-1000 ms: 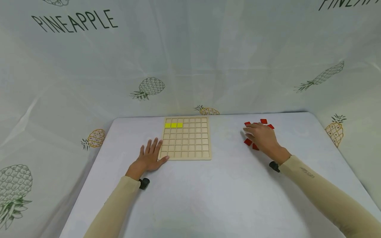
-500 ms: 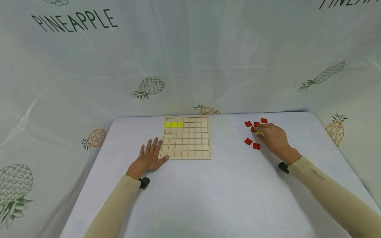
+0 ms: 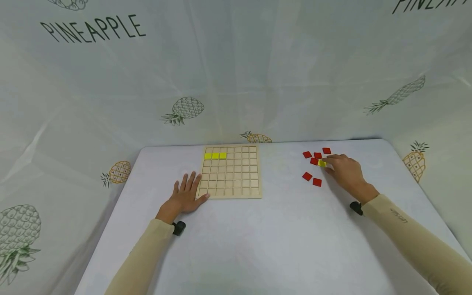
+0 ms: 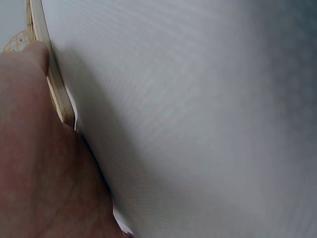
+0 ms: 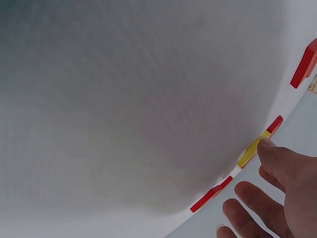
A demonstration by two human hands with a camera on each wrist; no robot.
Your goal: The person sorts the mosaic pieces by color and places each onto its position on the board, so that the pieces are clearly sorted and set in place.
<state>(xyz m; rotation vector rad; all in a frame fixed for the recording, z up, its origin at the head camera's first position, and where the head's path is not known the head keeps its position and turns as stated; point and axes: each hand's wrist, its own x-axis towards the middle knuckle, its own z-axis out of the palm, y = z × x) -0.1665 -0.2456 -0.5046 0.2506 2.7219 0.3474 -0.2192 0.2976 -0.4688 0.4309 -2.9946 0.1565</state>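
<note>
In the head view my left hand lies flat with spread fingers at the left edge of a wooden grid board. Its thumb is by the board's near left corner, and the left wrist view shows the hand against the board's edge. My right hand is at a yellow square tile on the table, index finger and thumb at its right end, seemingly pinching it. In the right wrist view the thumb touches the yellow tile; the index fingertip is hidden. Red tiles lie beside it.
Yellow tiles fill three cells at the left of the board's upper part. Several loose red tiles are scattered on the right of the white table. A pineapple-printed cloth rises behind the table.
My right hand has drawn back to the right, uncovering several red tiles and the yellow tile, which stays in place between the last two frames. My left hand has not moved.
</note>
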